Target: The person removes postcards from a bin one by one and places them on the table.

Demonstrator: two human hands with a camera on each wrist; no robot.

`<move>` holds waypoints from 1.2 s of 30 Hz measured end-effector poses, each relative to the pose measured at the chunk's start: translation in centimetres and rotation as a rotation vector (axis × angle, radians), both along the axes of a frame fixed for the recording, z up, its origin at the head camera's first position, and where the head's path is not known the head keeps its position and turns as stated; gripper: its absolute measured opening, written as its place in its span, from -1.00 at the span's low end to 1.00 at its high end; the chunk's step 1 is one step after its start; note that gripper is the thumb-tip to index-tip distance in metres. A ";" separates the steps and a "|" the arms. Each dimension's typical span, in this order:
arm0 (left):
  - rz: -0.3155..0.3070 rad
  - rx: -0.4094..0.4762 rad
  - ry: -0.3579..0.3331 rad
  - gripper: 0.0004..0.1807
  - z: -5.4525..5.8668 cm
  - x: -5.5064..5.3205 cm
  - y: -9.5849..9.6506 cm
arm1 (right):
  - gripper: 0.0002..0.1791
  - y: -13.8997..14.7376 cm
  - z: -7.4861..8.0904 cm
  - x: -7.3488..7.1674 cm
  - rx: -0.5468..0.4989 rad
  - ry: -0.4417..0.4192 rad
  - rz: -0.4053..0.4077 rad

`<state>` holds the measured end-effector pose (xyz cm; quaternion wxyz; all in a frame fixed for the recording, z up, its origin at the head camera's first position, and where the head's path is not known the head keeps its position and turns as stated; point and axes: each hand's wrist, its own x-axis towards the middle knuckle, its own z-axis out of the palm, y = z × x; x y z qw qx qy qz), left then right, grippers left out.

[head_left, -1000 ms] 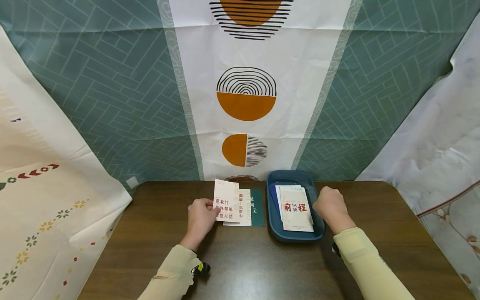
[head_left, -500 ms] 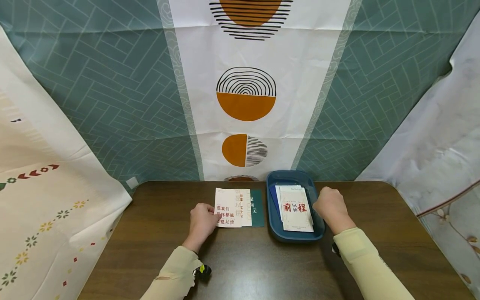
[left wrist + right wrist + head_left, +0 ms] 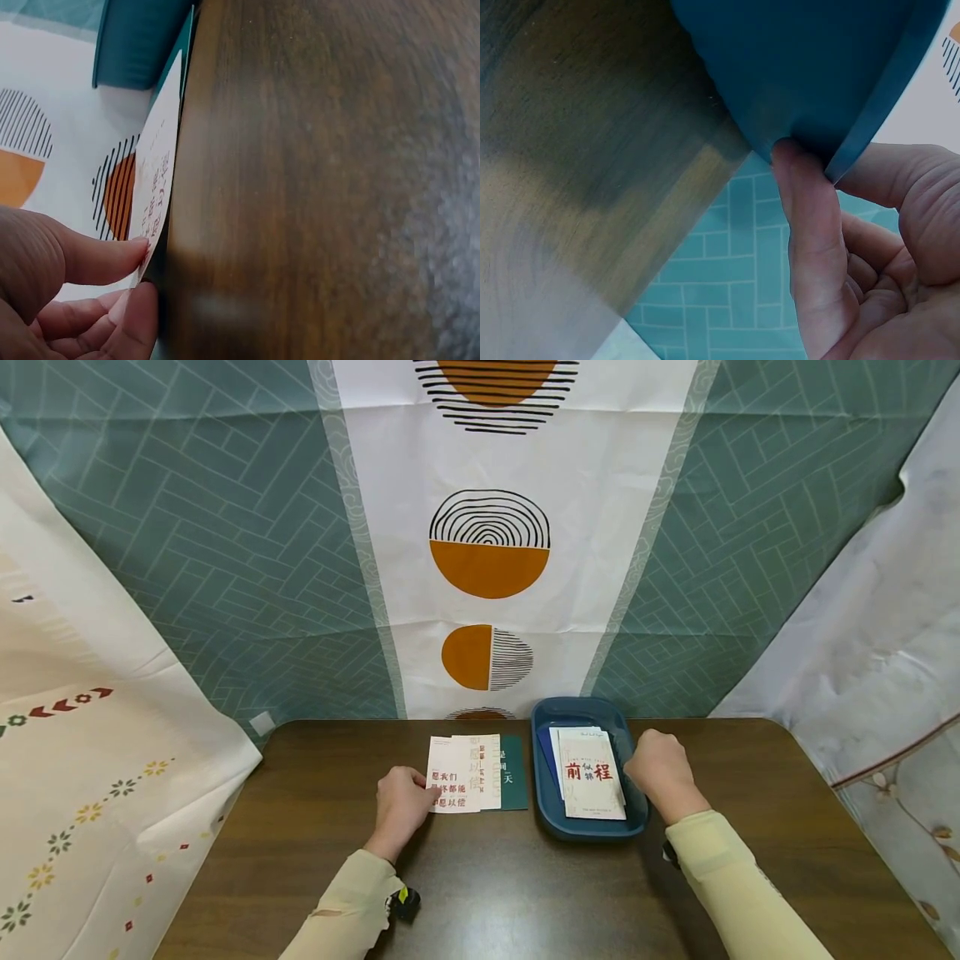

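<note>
In the head view, my left hand (image 3: 399, 808) pinches the left edge of a white card (image 3: 446, 760) with red Chinese characters. The left wrist view shows the thumb on the card's face and the fingers behind its edge. This card overlaps a second pale card (image 3: 491, 768), which partly covers a dark green card (image 3: 515, 772) on the table. My right hand (image 3: 663, 777) is at the right side of a blue plastic tray (image 3: 579, 707). In the right wrist view, thumb and index finger grip the tray's rim (image 3: 870, 105). A white card with red characters (image 3: 592, 797) lies uppermost inside.
Under that top card in the tray, another white card and a blue one (image 3: 545, 745) peek out. The brown wooden table (image 3: 510, 893) meets a patterned cloth (image 3: 517, 593) at its back edge. Pale cloths hang at left and right.
My left hand has lowered the white card toward the front, so it lies flatter over the second card. My right hand has stayed at the tray. The head view has shifted slightly.
</note>
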<state>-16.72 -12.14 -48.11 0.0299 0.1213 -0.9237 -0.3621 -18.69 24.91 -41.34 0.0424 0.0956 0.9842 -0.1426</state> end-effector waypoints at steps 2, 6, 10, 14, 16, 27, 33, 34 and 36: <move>-0.002 -0.010 0.003 -0.79 0.1 0.1 0.0 | -0.86 0.0 0.0 0.0 0.003 0.004 0.003; 0.009 -0.063 0.007 -0.77 0.5 0.3 0.1 | -0.87 0.0 0.0 -0.1 0.005 -0.004 0.002; 0.033 -0.127 0.040 -0.75 1.4 0.2 0.4 | -0.87 0.0 0.0 -0.2 0.001 -0.009 0.002; 0.023 -0.145 0.119 -0.70 2.8 -0.1 1.3 | -0.87 -0.1 0.1 -0.3 0.006 -0.008 0.000; 0.013 -0.143 0.157 -0.67 3.6 -0.1 2.0 | -0.86 -0.1 0.1 -0.3 0.008 -0.009 -0.001; -0.091 -0.025 0.367 -0.49 7.2 -0.6 7.7 | -0.89 -0.2 0.3 -0.2 -0.007 -0.033 -0.007; -0.192 -0.010 0.377 -0.39 8.1 -0.2 11.6 | -0.88 -0.3 0.3 -0.2 -0.010 -0.037 -0.015; -0.208 -0.016 0.369 -0.38 8.1 -0.1 12.2 | -0.88 -0.3 0.3 -0.2 -0.011 -0.041 -0.020; -0.234 -0.027 0.351 -0.37 8.0 0.0 13.3 | -0.87 -0.2 0.1 -0.2 -0.008 -0.042 -0.025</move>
